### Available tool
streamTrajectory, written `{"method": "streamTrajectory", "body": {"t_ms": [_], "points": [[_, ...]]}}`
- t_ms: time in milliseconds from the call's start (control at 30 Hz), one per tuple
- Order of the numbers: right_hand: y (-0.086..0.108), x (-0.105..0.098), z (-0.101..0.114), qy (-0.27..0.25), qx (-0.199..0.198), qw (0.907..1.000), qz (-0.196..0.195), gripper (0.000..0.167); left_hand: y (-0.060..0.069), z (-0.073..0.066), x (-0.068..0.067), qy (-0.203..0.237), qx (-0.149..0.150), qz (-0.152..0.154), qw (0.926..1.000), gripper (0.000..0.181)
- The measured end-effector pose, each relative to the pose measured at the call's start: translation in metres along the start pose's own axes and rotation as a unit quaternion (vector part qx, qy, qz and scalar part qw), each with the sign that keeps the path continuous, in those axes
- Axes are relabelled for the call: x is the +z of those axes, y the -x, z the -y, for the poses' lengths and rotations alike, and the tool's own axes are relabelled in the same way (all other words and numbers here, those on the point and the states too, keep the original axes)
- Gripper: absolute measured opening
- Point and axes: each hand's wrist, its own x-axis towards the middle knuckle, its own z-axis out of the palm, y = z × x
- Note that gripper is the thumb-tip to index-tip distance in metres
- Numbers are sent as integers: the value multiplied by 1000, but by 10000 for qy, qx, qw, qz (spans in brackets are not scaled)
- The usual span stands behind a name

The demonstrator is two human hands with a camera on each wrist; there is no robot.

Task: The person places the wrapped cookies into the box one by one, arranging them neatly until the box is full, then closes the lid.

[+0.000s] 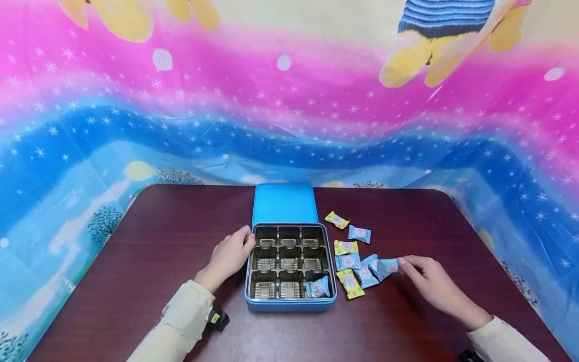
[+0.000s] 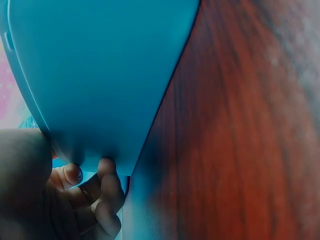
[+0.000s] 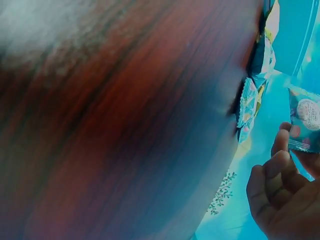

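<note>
A blue tin [image 1: 291,305] with a compartment tray stands on the table; one blue-wrapped candy [image 1: 318,287] lies in its front right compartment. My left hand [image 1: 229,255] touches the tin's left side near the back; in the left wrist view its fingertips rest against the blue wall [image 2: 105,90]. With thumb and fingers my right hand [image 1: 434,284] pinches a blue packet [image 1: 387,268] by its right end, beside the loose candies. The right wrist view shows this packet [image 3: 306,120] raised in the fingers of the hand [image 3: 285,200].
Several yellow and blue candies [image 1: 350,284] lie right of the tin, some touching each other. The tin's blue lid [image 1: 285,203] extends behind it. A patterned cloth [image 1: 280,125] hangs behind and beside the dark red table [image 1: 181,221].
</note>
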Motion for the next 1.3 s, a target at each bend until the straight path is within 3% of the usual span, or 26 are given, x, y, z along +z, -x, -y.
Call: {"method": "streamTrajectory", "body": {"t_ms": [233,567,800,1100,1300], "points": [[-3,4,2,-280,-161,9995,24,43,-1,0,-1,-68,14,-4,10000,25],[-13,-1,9,-794,-280,9964,-82,34,-1,-2,-4,-44,37,-8,10000,24],[-17,-1,12,-854,-323,9958,-55,32,0,-1,-2,-97,33,-11,9999,23],[-23,-3,18,-1228,-546,9907,206,34,0,-1,-1,-116,4,47,9999,23],[-27,-4,25,-1629,-647,9828,582,34,0,-1,-1,-125,-14,62,9999,23]]}}
